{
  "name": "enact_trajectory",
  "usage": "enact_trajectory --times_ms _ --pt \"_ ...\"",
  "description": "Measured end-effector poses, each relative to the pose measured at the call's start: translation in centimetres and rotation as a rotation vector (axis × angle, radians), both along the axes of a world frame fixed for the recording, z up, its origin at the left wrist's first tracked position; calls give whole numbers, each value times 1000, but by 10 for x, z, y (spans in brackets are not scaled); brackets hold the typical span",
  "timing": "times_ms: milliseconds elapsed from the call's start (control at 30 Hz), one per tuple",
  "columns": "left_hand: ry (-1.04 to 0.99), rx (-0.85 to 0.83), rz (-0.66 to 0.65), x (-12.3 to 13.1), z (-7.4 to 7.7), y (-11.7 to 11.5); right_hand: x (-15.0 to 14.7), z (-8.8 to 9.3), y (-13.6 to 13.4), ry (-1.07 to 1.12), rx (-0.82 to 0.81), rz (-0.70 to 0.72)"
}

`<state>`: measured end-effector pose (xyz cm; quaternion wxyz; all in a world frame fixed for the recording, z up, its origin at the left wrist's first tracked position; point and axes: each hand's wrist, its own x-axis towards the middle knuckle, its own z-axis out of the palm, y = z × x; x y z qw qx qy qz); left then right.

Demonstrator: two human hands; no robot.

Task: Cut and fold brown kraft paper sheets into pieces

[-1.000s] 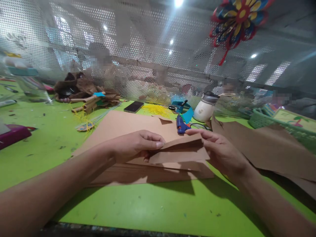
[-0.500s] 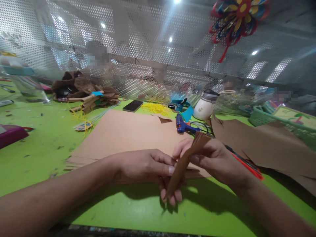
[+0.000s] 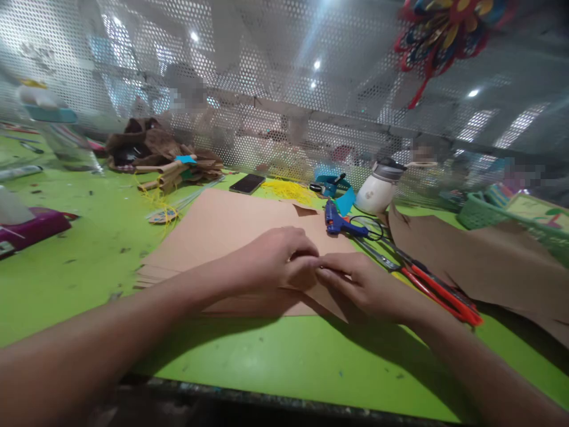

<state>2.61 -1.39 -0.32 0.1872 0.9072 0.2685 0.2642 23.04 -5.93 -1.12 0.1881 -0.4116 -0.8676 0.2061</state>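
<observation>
Over the near right part of a stack of light brown paper sheets (image 3: pixel 222 225), my two hands meet at the fingertips. My left hand (image 3: pixel 288 261) is closed, its fingers curled down and its thumb pressed against them. My right hand (image 3: pixel 364 284) is closed in a pinch, thumb and forefinger touching the left fingertips. Whatever lies between the fingers is hidden. Scissors with red and yellow handles (image 3: pixel 440 293) lie just right of my right hand, and a blue glue gun (image 3: pixel 335 219) lies beyond it.
Brown paper (image 3: pixel 453 255) covers the right side near a green basket (image 3: pixel 484 213). At the back are a white bottle (image 3: pixel 377 193), a phone (image 3: pixel 248 184), yellow shreds (image 3: pixel 287 191) and brown scraps (image 3: pixel 169 172). A purple box (image 3: pixel 40 228) stands left.
The folded brown strip that my right hand held up no longer shows. My hands have come together at the fingertips, with the left fingers now curled. The view has shifted slightly.
</observation>
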Motion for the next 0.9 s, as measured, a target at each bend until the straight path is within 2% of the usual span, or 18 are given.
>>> enact_trajectory --times_ms 100,267,400,533,767,900 --pt "162 125 -31 -1 -8 0 -4 -4 2 15 71 -51" --pt "233 119 -59 -7 -14 10 -5 -15 11 74 200 -82" --pt "241 102 6 -8 -15 8 -1 -24 19 21 286 -44" --pt "313 67 66 -7 -17 10 7 -28 22 -11 267 -34" --pt "342 67 71 -7 -21 14 12 -31 23 -16 269 -2" --pt "300 98 6 -3 -23 9 8 -33 23 32 281 20"
